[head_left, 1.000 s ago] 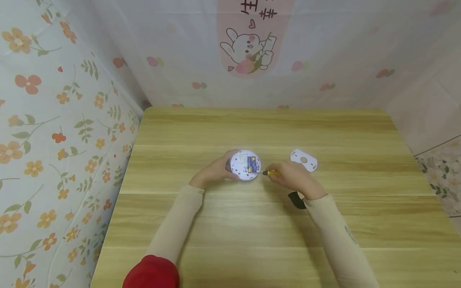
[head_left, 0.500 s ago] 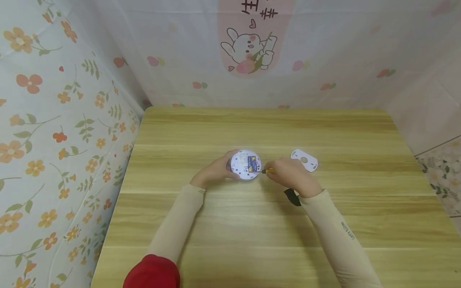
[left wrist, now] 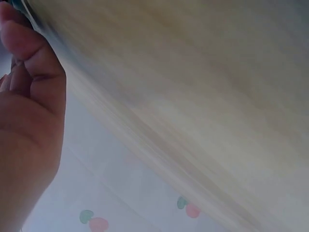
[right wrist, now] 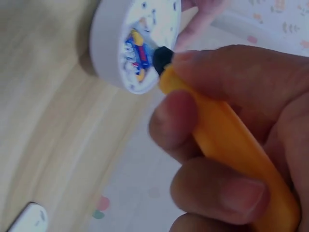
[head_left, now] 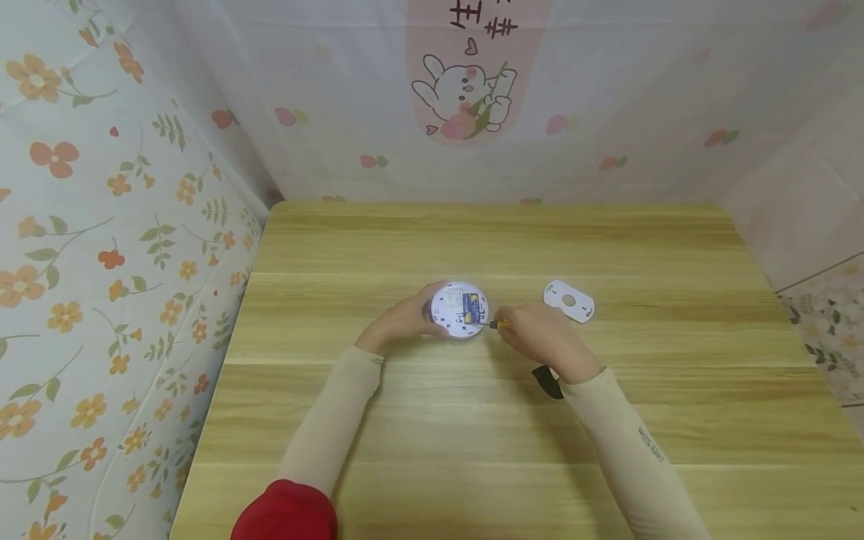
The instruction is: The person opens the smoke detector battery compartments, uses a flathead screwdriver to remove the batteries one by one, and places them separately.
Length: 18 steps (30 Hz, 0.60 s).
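Note:
My left hand (head_left: 403,318) grips a round white smoke detector (head_left: 444,301) by its left edge, thumb at the near side. The detector's back faces up, showing a blue-and-yellow battery (head_left: 471,306) in its recess. My right hand (head_left: 543,334) holds a screwdriver (head_left: 502,324), its thin shaft reaching to the battery's near end. In the right wrist view, fingers curl round the screwdriver's thick yellow handle (right wrist: 231,140), just behind a black collar; the tip is hidden there. Only part of my left hand (left wrist: 34,111) shows in the left wrist view, without the detector.
A flat white mounting plate (head_left: 580,309) with a central hole lies on the wooden table (head_left: 405,442), right of the detector and beyond my right hand. Printed curtains (head_left: 324,82) hang behind the table and along its left side. A dark piece (head_left: 547,381) shows beside my right wrist.
My right hand and wrist shift and turn slightly, with the screwdriver staying at the battery's near end. The left hand keeps the detector in nearly the same place.

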Each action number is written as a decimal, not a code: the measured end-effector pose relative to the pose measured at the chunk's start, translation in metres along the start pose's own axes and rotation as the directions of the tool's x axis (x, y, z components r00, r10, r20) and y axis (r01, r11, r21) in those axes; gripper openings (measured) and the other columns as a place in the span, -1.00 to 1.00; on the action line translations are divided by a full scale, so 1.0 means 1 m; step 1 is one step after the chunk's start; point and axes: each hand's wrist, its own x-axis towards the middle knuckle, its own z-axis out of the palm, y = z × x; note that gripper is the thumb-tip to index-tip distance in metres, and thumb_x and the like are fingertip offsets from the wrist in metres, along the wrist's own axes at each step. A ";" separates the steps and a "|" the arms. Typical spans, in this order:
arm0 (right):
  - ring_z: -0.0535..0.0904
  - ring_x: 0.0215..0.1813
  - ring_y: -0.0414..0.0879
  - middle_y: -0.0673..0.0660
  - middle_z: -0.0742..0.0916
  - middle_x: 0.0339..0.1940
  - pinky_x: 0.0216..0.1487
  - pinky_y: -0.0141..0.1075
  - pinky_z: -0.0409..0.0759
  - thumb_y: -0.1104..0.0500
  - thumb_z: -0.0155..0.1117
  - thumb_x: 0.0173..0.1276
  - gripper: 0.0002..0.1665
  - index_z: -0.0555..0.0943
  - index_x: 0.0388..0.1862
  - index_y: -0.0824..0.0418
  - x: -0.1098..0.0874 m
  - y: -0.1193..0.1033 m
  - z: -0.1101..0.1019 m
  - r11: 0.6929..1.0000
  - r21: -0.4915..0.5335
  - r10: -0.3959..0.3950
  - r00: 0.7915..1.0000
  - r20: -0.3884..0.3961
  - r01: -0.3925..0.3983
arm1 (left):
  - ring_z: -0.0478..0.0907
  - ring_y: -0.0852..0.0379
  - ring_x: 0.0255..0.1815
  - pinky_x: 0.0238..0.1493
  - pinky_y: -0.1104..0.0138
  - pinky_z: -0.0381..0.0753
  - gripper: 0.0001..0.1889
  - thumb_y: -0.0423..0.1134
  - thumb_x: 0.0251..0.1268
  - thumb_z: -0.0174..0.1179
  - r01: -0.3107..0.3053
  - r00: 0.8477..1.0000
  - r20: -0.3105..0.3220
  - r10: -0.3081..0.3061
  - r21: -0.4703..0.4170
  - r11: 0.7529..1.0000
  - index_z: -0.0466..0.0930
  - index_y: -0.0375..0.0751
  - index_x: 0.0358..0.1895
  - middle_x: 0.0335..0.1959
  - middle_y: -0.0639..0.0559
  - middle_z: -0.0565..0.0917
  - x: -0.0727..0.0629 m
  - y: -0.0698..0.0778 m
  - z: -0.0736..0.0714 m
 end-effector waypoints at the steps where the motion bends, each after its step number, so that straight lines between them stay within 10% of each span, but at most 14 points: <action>1: 0.63 -0.36 -0.09 0.06 0.79 -0.25 -0.39 -0.22 0.60 0.16 0.23 0.32 -0.77 0.71 -0.10 0.16 -0.001 0.001 0.002 1.000 0.000 -0.009 1.000 -0.023 0.009 | 0.21 -0.10 0.48 0.47 -0.03 0.13 0.03 -0.18 0.02 0.45 0.001 1.000 -0.003 -0.001 0.002 1.000 -0.03 0.15 0.54 0.48 -0.10 0.26 0.000 0.000 0.000; 10: 0.40 -0.60 -0.16 0.03 0.76 -0.46 -0.54 -0.31 0.42 0.19 0.31 0.25 -0.85 0.71 -0.21 0.16 -0.007 0.007 0.017 0.996 -0.044 -0.090 0.979 -0.182 0.083 | 0.23 -0.09 0.46 0.47 -0.04 0.12 0.03 -0.16 0.01 0.46 0.004 1.000 -0.011 -0.004 -0.010 1.000 -0.01 0.16 0.53 0.47 -0.09 0.29 -0.001 -0.001 -0.001; 18: 0.38 -0.59 -0.14 0.03 0.68 -0.52 -0.61 -0.30 0.33 0.16 0.26 0.30 -0.84 0.62 -0.15 0.13 -0.016 0.009 0.031 0.999 0.030 -0.028 0.986 -0.164 0.033 | 0.23 -0.06 0.46 0.48 -0.01 0.13 0.01 -0.15 0.02 0.45 0.001 1.000 -0.017 -0.001 -0.003 1.000 0.01 0.12 0.53 0.47 -0.06 0.29 0.000 -0.002 -0.002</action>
